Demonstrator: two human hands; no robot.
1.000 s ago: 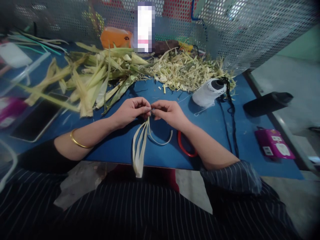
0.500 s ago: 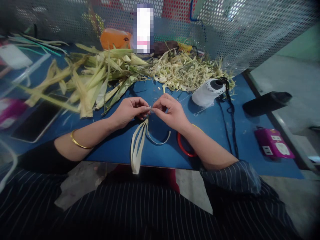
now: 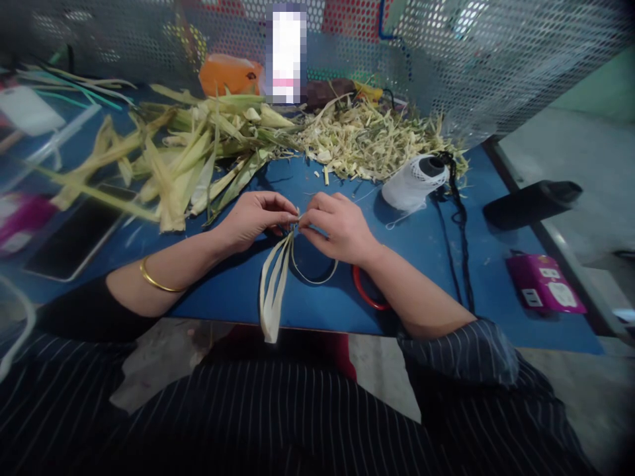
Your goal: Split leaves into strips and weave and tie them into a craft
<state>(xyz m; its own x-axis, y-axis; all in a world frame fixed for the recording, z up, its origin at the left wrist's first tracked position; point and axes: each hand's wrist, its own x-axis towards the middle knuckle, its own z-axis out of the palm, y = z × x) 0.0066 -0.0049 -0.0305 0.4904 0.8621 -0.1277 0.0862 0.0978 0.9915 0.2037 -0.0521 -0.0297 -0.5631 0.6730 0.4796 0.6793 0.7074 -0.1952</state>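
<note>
Over the front middle of the blue table, my left hand (image 3: 260,221) pinches the top of several pale corn husk strips (image 3: 272,291). The strips hang down past the table's front edge and meet at their lower end. One narrow strip (image 3: 320,281) curls off to the right. My right hand (image 3: 335,225) is closed at the same spot, its fingertips against those of the left. What the right fingertips grip is too small to make out. A thin white thread (image 3: 367,195) runs from near my right hand toward a cone of white thread (image 3: 409,185).
Corn husks (image 3: 183,158) lie piled at the back left, shredded husk (image 3: 367,142) at the back middle. Under my right wrist is a red-handled item (image 3: 364,291). A black cylinder (image 3: 528,203), a magenta box (image 3: 543,284) and a black cord (image 3: 461,244) lie right; a phone (image 3: 74,235) lies left.
My right hand has turned over at the fingertips, its knuckles now more on top. The husk strips have shifted slightly left and up. My left hand keeps its pinch in nearly the same place.
</note>
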